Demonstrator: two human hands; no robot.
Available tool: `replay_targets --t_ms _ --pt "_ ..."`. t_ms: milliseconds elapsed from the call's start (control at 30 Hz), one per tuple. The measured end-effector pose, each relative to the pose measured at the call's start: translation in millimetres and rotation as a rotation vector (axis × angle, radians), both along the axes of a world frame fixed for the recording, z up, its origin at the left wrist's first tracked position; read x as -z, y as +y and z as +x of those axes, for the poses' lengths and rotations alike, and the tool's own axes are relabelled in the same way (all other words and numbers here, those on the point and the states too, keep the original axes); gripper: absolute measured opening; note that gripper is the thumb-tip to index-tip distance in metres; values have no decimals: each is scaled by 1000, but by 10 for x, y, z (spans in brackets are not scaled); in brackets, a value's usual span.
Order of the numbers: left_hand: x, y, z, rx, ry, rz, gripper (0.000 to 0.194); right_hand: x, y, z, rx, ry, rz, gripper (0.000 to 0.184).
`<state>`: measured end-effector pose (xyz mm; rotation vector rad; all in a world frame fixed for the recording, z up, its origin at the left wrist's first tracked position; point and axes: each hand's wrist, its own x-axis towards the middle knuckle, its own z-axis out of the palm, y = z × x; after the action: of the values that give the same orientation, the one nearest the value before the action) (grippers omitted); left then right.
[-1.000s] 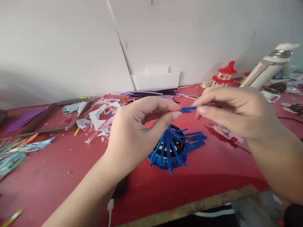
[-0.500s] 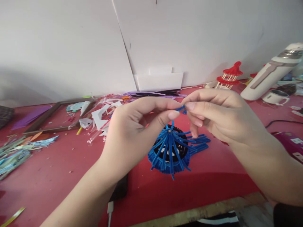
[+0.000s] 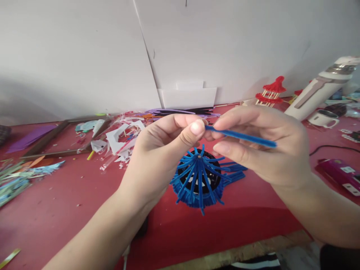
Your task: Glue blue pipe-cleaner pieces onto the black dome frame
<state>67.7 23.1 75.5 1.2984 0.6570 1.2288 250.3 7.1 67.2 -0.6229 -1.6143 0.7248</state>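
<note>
My left hand [image 3: 163,153] pinches one end of a blue pipe cleaner [image 3: 247,137] between thumb and forefinger. The stem sticks out to the right, across the palm of my right hand [image 3: 261,146]. That hand is open, its thumb and forefinger parted on either side of the stem. Whether the forefinger tip touches it, I cannot tell. Below both hands stands a blue pipe-cleaner roof shape [image 3: 200,180], its strips fanning down from a top point over a black round piece. More cut blue pipe cleaners [image 3: 236,174] lie by its right side.
A white bottle [image 3: 317,86], a mug [image 3: 324,118] and a red model tower [image 3: 271,92] stand at the back right. Paper and plastic scraps [image 3: 118,142] and a frame [image 3: 62,137] lie at the left. A magenta device [image 3: 340,174] sits at the right.
My right thumb and forefinger have parted from their pinch. More of the blue pipe cleaner now shows, extending rightward from my left fingers. The view has shifted slightly.
</note>
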Motion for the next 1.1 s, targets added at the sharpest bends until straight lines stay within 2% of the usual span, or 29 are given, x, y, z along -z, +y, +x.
replay_targets --t_ms 100,167,333,600,867,1000,1100 --pt "6 1 -5 -36 14 -21 12 10 -3 -2 108 -73 154 23" --pt "12 11 -9 -11 12 -19 12 18 15 4 166 -118 240 18" --pt "-3 49 -38 60 39 -29 18 20 40 13 211 -210 389 9" --pt "-110 63 -156 72 336 83 26 -47 -15 49 159 -291 400 19" --pt "-93 112 -216 65 421 93 30 -109 -14 202 201 -397 441 10" --pt "-104 150 -236 111 412 89 29 -198 -5 302 74 -530 451 4" --pt "-103 174 -253 116 432 98 28 -251 -13 369 -17 -623 401 14"
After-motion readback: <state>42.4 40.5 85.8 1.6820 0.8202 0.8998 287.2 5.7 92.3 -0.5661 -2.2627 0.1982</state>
